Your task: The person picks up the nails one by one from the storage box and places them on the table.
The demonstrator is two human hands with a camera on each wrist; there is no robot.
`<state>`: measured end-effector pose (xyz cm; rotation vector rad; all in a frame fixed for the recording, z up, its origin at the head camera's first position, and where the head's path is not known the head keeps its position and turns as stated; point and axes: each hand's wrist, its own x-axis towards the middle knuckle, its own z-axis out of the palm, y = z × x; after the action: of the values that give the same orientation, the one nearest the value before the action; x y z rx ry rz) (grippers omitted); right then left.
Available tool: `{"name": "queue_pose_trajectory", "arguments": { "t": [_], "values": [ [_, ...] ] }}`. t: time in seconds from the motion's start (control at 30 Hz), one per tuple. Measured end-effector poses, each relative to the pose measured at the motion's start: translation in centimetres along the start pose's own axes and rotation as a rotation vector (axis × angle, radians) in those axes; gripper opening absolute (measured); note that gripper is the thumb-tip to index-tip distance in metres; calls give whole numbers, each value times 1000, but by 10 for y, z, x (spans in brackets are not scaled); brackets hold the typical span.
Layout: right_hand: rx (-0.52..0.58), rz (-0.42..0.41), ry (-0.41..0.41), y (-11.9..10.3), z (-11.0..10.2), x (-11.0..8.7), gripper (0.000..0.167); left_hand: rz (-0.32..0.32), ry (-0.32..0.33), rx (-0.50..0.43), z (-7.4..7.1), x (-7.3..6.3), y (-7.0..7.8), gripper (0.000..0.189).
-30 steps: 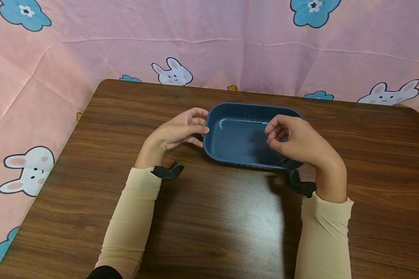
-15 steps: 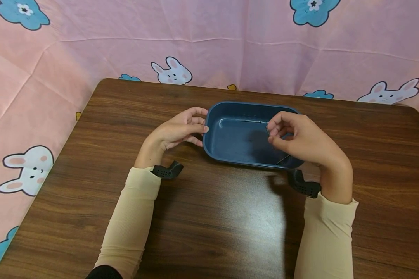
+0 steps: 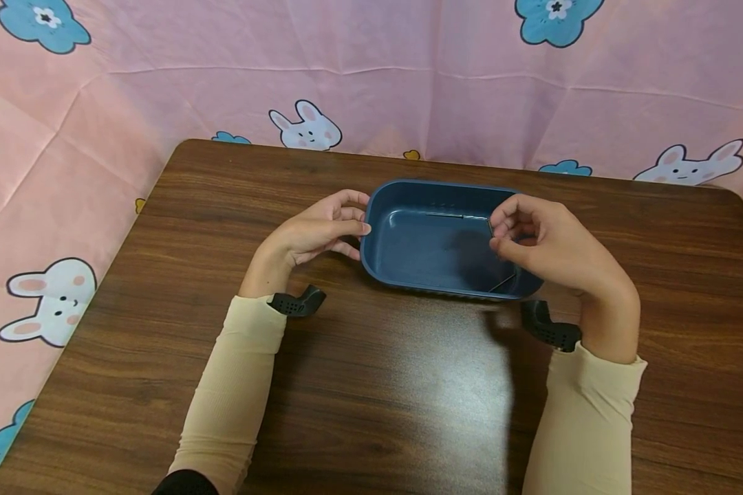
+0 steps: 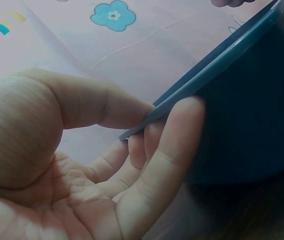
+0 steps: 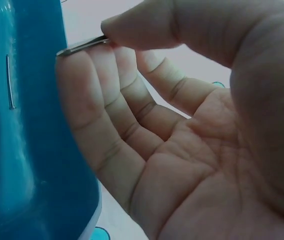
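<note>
A dark blue rectangular tub [image 3: 421, 251] sits on the table. My left hand [image 3: 322, 230] holds its left end, the thumb [image 4: 117, 105] over the rim and the other fingers against the outer wall. Over the tub's right end, my right hand [image 3: 551, 240] pinches a thin metal nail [image 5: 82, 46] between thumb and fingertips. Inside the tub, a nail [image 3: 444, 216] lies along the far wall, with a second bit of metal just right of it. Another nail [image 3: 503, 282] lies slanted in the front right corner. The right hand hides part of the right wall.
The brown wooden table [image 3: 378, 412] extends around the tub on all sides. Behind it hangs a pink cloth [image 3: 384, 62] printed with rabbits and flowers. Black camera mounts [image 3: 297, 302] sit on both wrists.
My right hand has shifted right over the tub with the nail in its fingertips, uncovering more of the nail in the front right corner. The left hand and tub have stayed put.
</note>
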<state>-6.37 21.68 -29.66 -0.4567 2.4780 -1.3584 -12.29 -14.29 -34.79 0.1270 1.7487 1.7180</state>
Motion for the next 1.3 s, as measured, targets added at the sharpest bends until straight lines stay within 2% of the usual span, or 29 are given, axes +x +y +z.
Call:
{"name": "queue_pose_trajectory", "arguments": {
  "t": [1.3],
  "values": [
    [34, -8, 35, 9, -9, -5, 18, -1, -2, 11, 0, 0, 2, 58]
  ]
}}
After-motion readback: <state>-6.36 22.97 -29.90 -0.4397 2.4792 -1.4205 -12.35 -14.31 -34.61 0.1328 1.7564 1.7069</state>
